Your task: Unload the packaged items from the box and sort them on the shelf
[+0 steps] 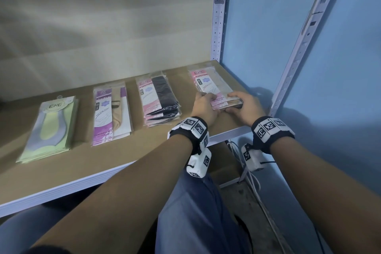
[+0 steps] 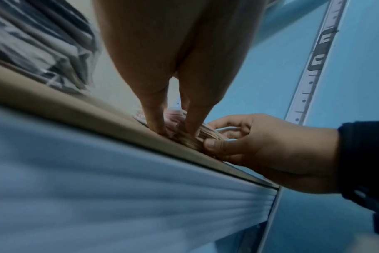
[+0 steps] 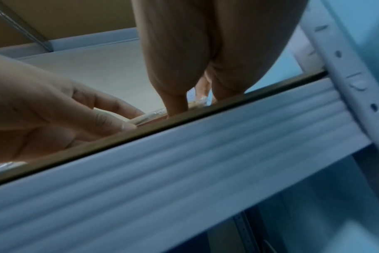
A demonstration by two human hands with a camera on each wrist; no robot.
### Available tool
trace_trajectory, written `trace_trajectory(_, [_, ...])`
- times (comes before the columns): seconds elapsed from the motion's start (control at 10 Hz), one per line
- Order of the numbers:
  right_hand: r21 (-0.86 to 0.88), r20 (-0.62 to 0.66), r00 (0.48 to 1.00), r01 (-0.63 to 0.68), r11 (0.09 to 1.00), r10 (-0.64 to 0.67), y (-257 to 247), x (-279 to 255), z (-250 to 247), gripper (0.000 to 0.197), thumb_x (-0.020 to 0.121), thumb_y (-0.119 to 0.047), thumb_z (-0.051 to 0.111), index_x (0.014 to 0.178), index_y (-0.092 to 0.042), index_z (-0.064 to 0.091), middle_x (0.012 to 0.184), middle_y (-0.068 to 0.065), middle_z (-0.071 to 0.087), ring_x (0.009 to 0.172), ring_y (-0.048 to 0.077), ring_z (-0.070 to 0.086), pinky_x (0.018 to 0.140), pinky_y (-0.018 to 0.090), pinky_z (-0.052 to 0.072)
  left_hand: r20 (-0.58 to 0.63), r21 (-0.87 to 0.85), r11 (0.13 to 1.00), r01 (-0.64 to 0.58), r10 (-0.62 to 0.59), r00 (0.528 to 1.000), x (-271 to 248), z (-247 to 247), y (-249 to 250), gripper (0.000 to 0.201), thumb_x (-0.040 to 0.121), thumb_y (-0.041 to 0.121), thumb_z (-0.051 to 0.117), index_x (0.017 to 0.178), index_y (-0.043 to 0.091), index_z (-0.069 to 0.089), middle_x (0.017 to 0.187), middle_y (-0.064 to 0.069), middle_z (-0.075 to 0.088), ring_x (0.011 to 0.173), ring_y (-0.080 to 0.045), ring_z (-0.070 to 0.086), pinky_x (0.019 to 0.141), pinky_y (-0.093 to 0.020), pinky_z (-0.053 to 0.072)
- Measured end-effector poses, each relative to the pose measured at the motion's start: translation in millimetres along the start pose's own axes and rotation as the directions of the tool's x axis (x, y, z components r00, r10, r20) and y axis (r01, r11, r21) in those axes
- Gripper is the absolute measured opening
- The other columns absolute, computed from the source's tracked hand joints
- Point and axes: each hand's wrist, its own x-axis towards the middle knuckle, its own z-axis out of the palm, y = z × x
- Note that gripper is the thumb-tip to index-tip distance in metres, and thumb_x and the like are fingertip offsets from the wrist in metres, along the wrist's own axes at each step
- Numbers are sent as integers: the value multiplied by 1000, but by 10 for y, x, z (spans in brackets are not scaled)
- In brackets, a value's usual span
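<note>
From the head view, four stacks of packaged items lie in a row on the brown shelf (image 1: pixel 185 80). At the far left is a green stack (image 1: pixel 51 128), next a purple stack (image 1: pixel 112 113), then a pink stack with black contents (image 1: pixel 159 101), and at the right end, near the white post (image 1: pixel 218 27), a pink stack with beige contents (image 1: pixel 210 86). The left hand (image 1: pixel 203 107) grips the near left corner of that last stack, fingers curled onto its top. The right hand (image 1: pixel 245 105) grips the near right corner the same way, fingers over the top and thumb at the near edge. Both wrists wear black bands with white marker blocks. Blue trousers show below the shelf edge.

From the left wrist view, two fingers of the left hand (image 2: pixel 173 68) come down onto the stack's near edge (image 2: pixel 173 116), which rests on the shelf board (image 2: pixel 76 109). The right hand (image 2: pixel 270 149) pinches the bundle's end, thumb below and fingers above.

From the right wrist view, the right hand (image 3: pixel 206 51) has fingertips down at the plastic-wrapped edge (image 3: pixel 197 102). The left hand (image 3: pixel 54 106) lies at the left, fingertips touching the packets' edge.
</note>
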Motion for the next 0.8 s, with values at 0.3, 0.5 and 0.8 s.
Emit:
trace_trajectory(0.3, [180,98,995,-12,984,-6,-308,37,340,50,73,2,75,119,-8,59,112,15,66,91,17,60,88,23,43,-52,10,997,83,-82,995,-62,-238,-246,50,84,3,62,132,10,51,141,-10,36,128,-26,43,111,-27,30])
trace_trajectory(0.5, [174,120,992,9,985,-30,-332,27,327,50,76,0,74,121,-9,57,114,13,65,98,24,62,90,26,44,-50,-8,996,86,-87,995,-127,-203,-226,52,85,-1,53,136,9,46,149,-10,29,130,-28,42,111,-29,30])
trace_trajectory(0.8, [91,194,981,0,996,-18,-516,-65,71,58,83,-3,69,137,-5,46,132,14,55,116,23,54,77,3,35,-33,9,998,63,-62,997,-177,-254,-105,66,85,2,56,146,10,30,157,-10,16,142,-29,26,117,-37,24])
